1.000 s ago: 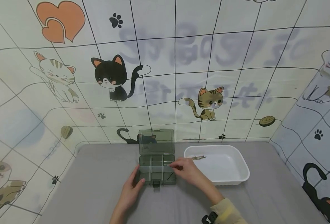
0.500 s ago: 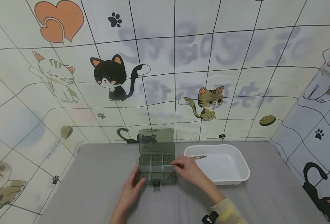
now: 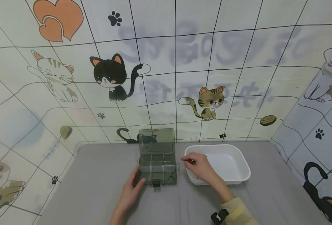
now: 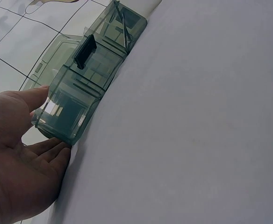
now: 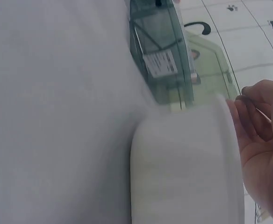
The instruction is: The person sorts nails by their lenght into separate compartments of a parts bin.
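A translucent green compartment box point(image 3: 157, 175) stands with its lid point(image 3: 157, 142) raised at the back. My left hand point(image 3: 130, 190) holds the box's left end, thumb at the front corner and fingers along the side. In the left wrist view, the left hand point(image 4: 29, 154) has its thumb at the rim and fingers low on the end wall. Slim dark pieces point(image 3: 171, 176) cross in the front right compartment. My right hand point(image 3: 199, 165) is over the left end of a white tray point(image 3: 246, 173), fingers loosely curled, with nothing showing between the fingertips point(image 5: 248, 91).
The box and tray stand side by side on a grey-covered table point(image 3: 98, 181), with a narrow gap between them. A cat-print cloth wall point(image 3: 160, 115) rises directly behind. A small dark tip point(image 3: 206, 156) shows in the tray behind the right hand.
My right hand has moved right, from the box's right compartments to the tray's left end. The front right compartment now shows crossing slim pieces where one line showed before. The left hand stays put.
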